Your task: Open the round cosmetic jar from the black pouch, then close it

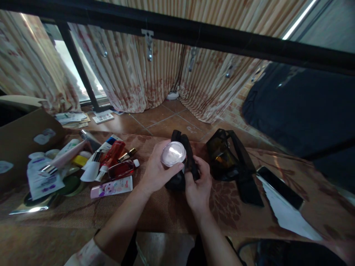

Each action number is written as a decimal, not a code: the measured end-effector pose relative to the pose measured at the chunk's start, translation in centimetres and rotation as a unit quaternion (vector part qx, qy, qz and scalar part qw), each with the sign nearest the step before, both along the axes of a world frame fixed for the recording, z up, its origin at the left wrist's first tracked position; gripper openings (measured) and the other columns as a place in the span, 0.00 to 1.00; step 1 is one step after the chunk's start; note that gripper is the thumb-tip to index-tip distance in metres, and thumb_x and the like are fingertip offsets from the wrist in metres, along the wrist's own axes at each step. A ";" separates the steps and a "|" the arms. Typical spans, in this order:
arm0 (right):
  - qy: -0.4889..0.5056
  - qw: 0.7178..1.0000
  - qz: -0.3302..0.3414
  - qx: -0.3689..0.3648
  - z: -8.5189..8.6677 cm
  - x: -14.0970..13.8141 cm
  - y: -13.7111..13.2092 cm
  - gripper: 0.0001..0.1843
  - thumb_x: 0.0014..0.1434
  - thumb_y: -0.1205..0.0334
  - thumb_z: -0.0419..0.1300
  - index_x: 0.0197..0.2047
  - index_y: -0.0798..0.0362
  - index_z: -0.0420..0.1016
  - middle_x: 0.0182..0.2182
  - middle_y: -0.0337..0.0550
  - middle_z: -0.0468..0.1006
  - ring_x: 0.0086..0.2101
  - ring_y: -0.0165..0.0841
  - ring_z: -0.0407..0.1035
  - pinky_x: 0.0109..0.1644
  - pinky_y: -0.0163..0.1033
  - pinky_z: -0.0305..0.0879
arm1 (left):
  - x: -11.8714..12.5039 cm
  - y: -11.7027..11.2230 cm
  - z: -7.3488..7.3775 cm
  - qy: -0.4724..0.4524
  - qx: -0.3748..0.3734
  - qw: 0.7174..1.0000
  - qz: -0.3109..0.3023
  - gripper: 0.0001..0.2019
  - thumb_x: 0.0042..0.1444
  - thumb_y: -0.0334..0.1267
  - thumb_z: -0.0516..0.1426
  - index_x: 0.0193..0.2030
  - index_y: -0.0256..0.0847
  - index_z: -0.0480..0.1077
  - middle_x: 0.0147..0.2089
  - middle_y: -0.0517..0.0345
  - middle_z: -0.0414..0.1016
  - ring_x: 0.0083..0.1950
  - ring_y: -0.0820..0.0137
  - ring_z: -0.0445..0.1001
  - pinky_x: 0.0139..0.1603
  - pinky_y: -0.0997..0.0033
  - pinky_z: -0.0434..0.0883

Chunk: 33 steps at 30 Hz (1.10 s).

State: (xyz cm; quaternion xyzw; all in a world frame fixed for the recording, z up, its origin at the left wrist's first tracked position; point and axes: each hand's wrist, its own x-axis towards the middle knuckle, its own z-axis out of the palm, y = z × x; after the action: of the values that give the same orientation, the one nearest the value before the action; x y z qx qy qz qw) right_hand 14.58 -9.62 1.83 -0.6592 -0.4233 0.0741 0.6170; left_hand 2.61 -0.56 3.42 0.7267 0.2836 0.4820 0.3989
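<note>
My left hand is closed around a round, clear-lidded jar, its shiny top facing me. Just behind and to the right of the jar is a black mesh bag, partly hidden by my hands. My right hand grips the bag's right side between thumb and fingers. Both hands are close together over the cloth-covered table. On the right stands another dark mesh bag with amber-looking contents that I cannot make out.
Left of my hands lies a pile of cosmetics, including a pink tube and a bottle of red liquid. A cardboard box stands at the far left. A phone rests on white paper at right. A dark bar crosses above.
</note>
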 end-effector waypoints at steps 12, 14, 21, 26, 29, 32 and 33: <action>-0.068 0.998 -0.008 -0.001 0.2 -0.1 -0.4 0.18 0.60 0.64 0.57 0.53 0.52 0.71 0.49 0.48 0.75 0.50 0.39 0.70 0.56 0.50 0.66 | -0.3 1.0 0.4 0.124 0.100 0.986 0.048 0.35 0.47 0.37 0.65 0.62 0.41 0.59 0.59 0.46 0.68 0.60 0.56 0.69 0.62 0.55 0.65; -0.076 0.997 -0.005 -0.002 0.3 -0.2 -0.4 0.18 0.60 0.64 0.57 0.53 0.52 0.71 0.48 0.48 0.75 0.49 0.39 0.70 0.56 0.49 0.67 | -0.6 1.2 0.7 0.140 0.109 0.984 0.026 0.36 0.48 0.37 0.65 0.63 0.41 0.58 0.60 0.47 0.68 0.60 0.57 0.68 0.62 0.56 0.65; -0.086 0.996 -0.003 0.004 0.3 -0.3 -0.3 0.17 0.59 0.65 0.57 0.53 0.53 0.72 0.47 0.48 0.75 0.48 0.38 0.71 0.55 0.49 0.68 | -1.3 2.1 1.9 0.276 0.166 0.946 -0.045 0.35 0.49 0.48 0.66 0.63 0.41 0.64 0.55 0.48 0.75 0.53 0.55 0.71 0.57 0.52 0.64; -0.091 0.996 -0.002 0.003 0.4 -0.3 -0.2 0.17 0.60 0.65 0.57 0.53 0.52 0.72 0.47 0.48 0.75 0.49 0.38 0.70 0.55 0.49 0.67 | -1.5 2.1 2.1 0.255 0.172 0.950 -0.056 0.32 0.54 0.53 0.63 0.62 0.40 0.67 0.57 0.48 0.75 0.54 0.56 0.70 0.58 0.53 0.64; -0.081 0.997 -0.006 -0.001 0.3 -0.2 -0.2 0.17 0.60 0.64 0.57 0.53 0.52 0.72 0.48 0.48 0.75 0.48 0.38 0.71 0.55 0.49 0.67 | -1.3 1.9 1.9 0.215 0.162 0.961 -0.059 0.26 0.58 0.47 0.61 0.61 0.40 0.68 0.57 0.48 0.75 0.56 0.58 0.70 0.59 0.54 0.64; -0.061 0.998 -0.005 -0.001 0.1 0.0 -0.2 0.17 0.60 0.62 0.58 0.53 0.51 0.72 0.47 0.47 0.76 0.48 0.38 0.71 0.54 0.49 0.68 | -1.0 1.7 1.3 0.159 0.115 0.980 -0.035 0.22 0.61 0.44 0.58 0.60 0.39 0.68 0.56 0.48 0.76 0.55 0.61 0.72 0.58 0.57 0.66; -0.055 0.998 -0.003 0.000 0.0 0.0 -0.2 0.17 0.60 0.61 0.58 0.53 0.51 0.72 0.48 0.47 0.76 0.48 0.39 0.71 0.54 0.49 0.68 | -0.9 1.7 1.0 0.134 0.091 0.987 -0.020 0.20 0.62 0.43 0.57 0.59 0.39 0.68 0.56 0.49 0.76 0.53 0.62 0.73 0.57 0.59 0.68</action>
State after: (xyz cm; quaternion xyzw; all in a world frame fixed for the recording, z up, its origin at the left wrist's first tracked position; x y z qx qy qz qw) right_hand 14.61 -9.84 1.80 -0.6633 -0.4547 0.0357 0.5933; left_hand 1.68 1.18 4.46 0.8236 0.2750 0.3958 0.2990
